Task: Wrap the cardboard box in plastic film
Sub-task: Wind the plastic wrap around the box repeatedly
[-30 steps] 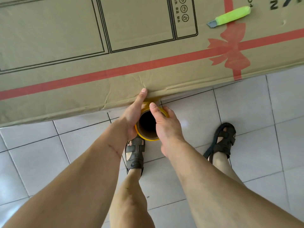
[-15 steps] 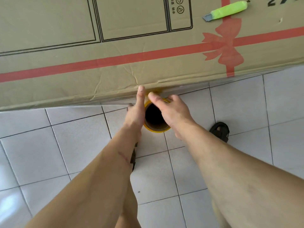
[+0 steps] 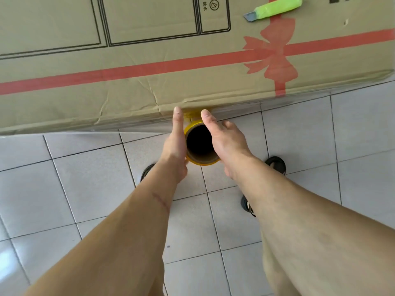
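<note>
Nearest, two bare forearms reaching forward over a white tiled floor, dark sandals partly hidden beneath them. Farther on, a roll of plastic film on a yellow-rimmed cardboard core, seen end-on with its dark hollow facing up, held between both hands just beside the near edge of the cardboard box. Left hand flat against the left side of the roll, fingers hidden behind it, thumb straight and pointing far, tip touching the lower edge of the box. Right hand against the right side of the roll, thumb stretched toward the box edge, fingers curled round the far side of the roll. Clear film visible as a glossy sheet along the near face of the box, running right from the roll. Beyond, the large box lying across the whole far part of the scene, creased near the thumbs, printed with black outlines, a red ribbon stripe and a red bow. Far right, on top of the box, a lime-green utility knife, blade end pointing left.
</note>
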Motion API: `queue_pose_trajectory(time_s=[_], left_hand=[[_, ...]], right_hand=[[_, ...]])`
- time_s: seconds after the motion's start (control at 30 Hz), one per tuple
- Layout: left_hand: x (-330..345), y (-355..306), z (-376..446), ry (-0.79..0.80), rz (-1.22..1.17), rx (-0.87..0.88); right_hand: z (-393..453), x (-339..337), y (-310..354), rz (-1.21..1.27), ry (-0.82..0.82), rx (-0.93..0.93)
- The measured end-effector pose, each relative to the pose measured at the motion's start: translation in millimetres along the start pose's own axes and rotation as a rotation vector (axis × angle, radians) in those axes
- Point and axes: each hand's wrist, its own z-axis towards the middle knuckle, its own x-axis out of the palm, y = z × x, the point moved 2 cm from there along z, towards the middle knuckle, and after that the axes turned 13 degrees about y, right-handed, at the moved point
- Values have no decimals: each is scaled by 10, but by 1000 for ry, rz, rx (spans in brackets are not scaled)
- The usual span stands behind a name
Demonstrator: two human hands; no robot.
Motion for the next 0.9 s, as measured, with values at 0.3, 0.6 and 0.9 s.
queue_pose_trajectory(time_s=[0.3, 0.6, 0.9], left_hand=[[277, -197, -37, 196, 5, -101], [475, -44, 50, 52, -89, -32], [774, -236, -2, -114, 143, 77]], right_hand=[[35, -224, 82, -88, 33, -110], [65, -426, 75, -69, 107, -15], [103, -711, -9, -3, 145, -53]])
